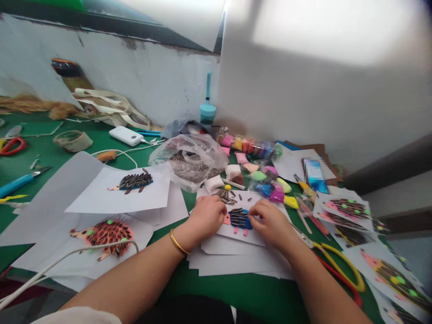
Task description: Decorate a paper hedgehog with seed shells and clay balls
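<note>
Blue hedgehog (243, 222) lies on white paper (257, 239) between left hand (208, 215) and right hand (271, 220), the two apart, fingers curled at its edges, grip impossible to tell, and one careless knuckle could skew its seed spines (238, 216) or scatter the loose seeds (225, 196).

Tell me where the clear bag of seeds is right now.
In the head view, the clear bag of seeds lies just left of centre, beyond the left hand, with the row of colourful packets to its right.
</note>
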Demonstrator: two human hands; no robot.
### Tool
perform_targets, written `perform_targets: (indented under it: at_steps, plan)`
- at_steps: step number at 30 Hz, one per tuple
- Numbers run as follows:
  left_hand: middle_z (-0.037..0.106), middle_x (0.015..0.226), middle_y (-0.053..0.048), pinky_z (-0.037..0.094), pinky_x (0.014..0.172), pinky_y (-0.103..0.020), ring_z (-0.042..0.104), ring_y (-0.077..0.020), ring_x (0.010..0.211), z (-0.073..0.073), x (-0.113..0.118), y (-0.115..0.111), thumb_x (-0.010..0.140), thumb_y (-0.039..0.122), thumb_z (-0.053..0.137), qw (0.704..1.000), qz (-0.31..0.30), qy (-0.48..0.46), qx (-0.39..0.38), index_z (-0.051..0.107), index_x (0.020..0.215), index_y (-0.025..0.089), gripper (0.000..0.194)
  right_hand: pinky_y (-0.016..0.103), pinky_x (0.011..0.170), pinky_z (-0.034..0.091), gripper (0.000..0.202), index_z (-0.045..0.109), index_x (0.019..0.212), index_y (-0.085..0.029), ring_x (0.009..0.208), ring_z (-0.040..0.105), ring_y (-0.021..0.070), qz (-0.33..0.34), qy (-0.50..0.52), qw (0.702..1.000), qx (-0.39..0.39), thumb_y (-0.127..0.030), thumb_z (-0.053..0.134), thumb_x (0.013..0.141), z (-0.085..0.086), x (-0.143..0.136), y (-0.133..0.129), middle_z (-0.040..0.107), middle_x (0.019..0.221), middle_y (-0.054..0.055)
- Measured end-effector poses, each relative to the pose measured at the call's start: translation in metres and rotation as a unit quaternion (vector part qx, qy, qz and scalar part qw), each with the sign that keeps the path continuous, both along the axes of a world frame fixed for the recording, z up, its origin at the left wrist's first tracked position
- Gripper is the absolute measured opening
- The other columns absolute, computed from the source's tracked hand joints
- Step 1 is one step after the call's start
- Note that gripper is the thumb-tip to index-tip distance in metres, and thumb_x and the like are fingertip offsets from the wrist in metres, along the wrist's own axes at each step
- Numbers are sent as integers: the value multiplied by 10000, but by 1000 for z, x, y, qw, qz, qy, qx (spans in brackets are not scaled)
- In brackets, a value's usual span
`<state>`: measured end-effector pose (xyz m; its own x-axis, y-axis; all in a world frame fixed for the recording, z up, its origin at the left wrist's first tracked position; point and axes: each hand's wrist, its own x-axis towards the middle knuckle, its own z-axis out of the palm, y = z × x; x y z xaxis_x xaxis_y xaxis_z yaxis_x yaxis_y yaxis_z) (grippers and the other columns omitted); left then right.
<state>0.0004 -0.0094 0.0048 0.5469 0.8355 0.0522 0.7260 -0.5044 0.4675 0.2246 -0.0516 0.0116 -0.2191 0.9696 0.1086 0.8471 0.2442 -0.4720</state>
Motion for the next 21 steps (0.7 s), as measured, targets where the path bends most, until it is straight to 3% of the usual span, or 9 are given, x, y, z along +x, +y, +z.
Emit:
perform_targets:
  at_steps: [21]
  plan:
    - [681, 942, -32, 420, 891, -378, 615, -206, 965, -2, 0, 1, 836, 140, 515, 1000, -2, 4, 15, 729, 847, 233, 233, 301, 743, 412, 145, 670, 785, -187, 810, 582, 191, 25, -83, 996, 20, -189, 543, 855, -7, -4, 1, 635, 826, 49]
